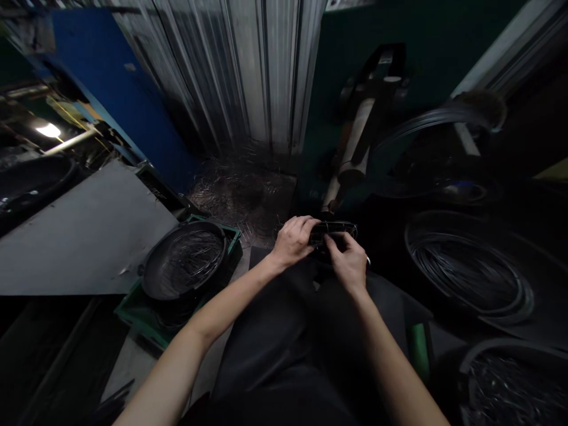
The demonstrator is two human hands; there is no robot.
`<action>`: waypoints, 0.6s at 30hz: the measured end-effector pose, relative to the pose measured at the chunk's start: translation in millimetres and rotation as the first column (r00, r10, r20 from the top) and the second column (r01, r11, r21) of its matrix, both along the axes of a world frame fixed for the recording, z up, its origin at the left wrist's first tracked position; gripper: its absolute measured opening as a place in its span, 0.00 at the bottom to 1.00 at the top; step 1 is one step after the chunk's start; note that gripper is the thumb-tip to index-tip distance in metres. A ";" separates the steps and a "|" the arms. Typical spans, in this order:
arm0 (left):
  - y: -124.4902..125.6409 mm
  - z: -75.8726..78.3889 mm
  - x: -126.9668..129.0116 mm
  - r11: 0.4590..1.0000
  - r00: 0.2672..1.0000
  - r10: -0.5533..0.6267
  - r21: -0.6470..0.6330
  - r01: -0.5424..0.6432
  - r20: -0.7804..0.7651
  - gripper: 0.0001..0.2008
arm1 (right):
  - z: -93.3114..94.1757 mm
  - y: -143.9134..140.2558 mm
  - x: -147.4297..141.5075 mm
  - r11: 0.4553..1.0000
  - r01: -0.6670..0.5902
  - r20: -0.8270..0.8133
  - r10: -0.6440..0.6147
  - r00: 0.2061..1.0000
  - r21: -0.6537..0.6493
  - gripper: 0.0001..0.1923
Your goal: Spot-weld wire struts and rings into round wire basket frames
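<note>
Above my lap, both hands hold a small dark wire frame with rounded ends; its exact kind is too dark to make out. My left hand is wrapped over the left end, fingers bent across the top. From the right, my right hand pinches the near side between thumb and fingers. Its fingertips are partly hidden by the frame and shadow. To the left of my knees, a round black basin full of thin wire pieces sits on a green crate.
A grey sheet panel and a blue cabinet stand left. Wire scraps litter the floor before a corrugated metal wall. At right are coiled wire, a tub of small metal parts, and a machine with a jutting bar.
</note>
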State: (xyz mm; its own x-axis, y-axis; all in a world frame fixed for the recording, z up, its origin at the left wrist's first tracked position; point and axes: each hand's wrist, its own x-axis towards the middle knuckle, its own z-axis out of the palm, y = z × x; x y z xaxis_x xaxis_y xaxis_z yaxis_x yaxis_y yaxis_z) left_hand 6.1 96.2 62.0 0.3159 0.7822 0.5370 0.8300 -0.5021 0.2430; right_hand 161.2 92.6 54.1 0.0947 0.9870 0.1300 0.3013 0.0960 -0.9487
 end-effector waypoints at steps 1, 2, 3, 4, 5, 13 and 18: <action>2.1 -1.4 0.4 1.000 1.000 -0.014 0.012 0.013 0.017 0.24 | -1.7 -0.8 -0.8 0.999 0.020 0.040 -0.022 0.999 0.048 0.20; 4.1 -2.8 1.3 0.999 0.999 -0.023 0.022 0.023 0.036 0.23 | -3.4 -1.2 -1.6 0.995 0.041 0.062 -0.047 0.997 0.090 0.20; 6.1 -4.3 2.4 0.999 0.998 -0.029 0.031 0.028 0.058 0.23 | -5.2 -1.1 -2.1 0.990 0.060 0.073 -0.069 0.995 0.126 0.19; 7.9 -5.8 3.8 0.999 0.996 -0.032 0.038 0.029 0.078 0.22 | -7.0 -0.5 -2.4 0.985 0.076 0.079 -0.089 0.993 0.157 0.19; 9.7 -7.2 5.2 0.999 0.995 -0.034 0.044 0.030 0.096 0.22 | -8.8 0.4 -2.4 0.980 0.087 0.080 -0.103 0.991 0.181 0.18; 22.5 -11.9 10.1 0.993 0.986 -0.071 0.099 0.057 0.149 0.20 | -17.8 7.8 -1.5 0.956 0.157 0.052 -0.175 0.983 0.249 0.16; 27.9 -11.9 10.1 0.984 0.990 -0.074 0.171 0.053 0.120 0.15 | -18.8 10.5 -2.3 0.952 0.151 0.045 -0.168 0.985 0.266 0.15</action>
State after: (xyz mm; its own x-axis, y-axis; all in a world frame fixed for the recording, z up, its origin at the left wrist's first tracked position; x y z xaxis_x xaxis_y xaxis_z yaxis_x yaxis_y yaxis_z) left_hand 16.2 124.1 50.1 0.2841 0.6586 0.6968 0.7635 -0.5950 0.2511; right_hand 158.9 103.0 35.3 0.2304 0.8905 0.3924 0.3946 0.2831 -0.8741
